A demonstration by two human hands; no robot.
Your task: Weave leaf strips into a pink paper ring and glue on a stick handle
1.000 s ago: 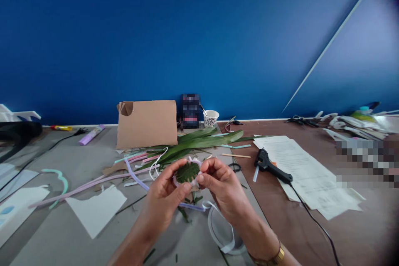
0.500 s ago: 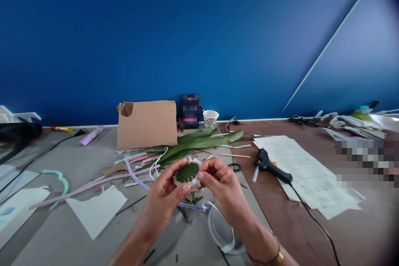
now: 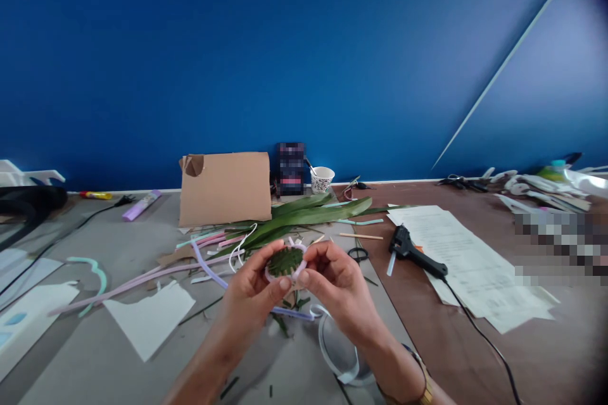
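Between both hands is a small round piece with a dark green woven leaf centre and a pale pink fuzzy rim, which looks like pipe cleaner. My left hand grips its left side, thumb on the near edge. On the right side my right hand pinches the rim between thumb and fingers. Just beneath lie green leaf scraps and a lilac pipe cleaner. A clear plastic lid with a white rim rests beside my right wrist, partly hidden by it.
Long green leaves lie behind the hands, before a cardboard piece and a patterned paper cup. To the right, a black glue gun with a trailing cord rests on paper sheets. A torn white paper lies left.
My right thumb has shifted slightly down along the rim of the round piece. The piece stays in both hands, and the view has moved very slightly.
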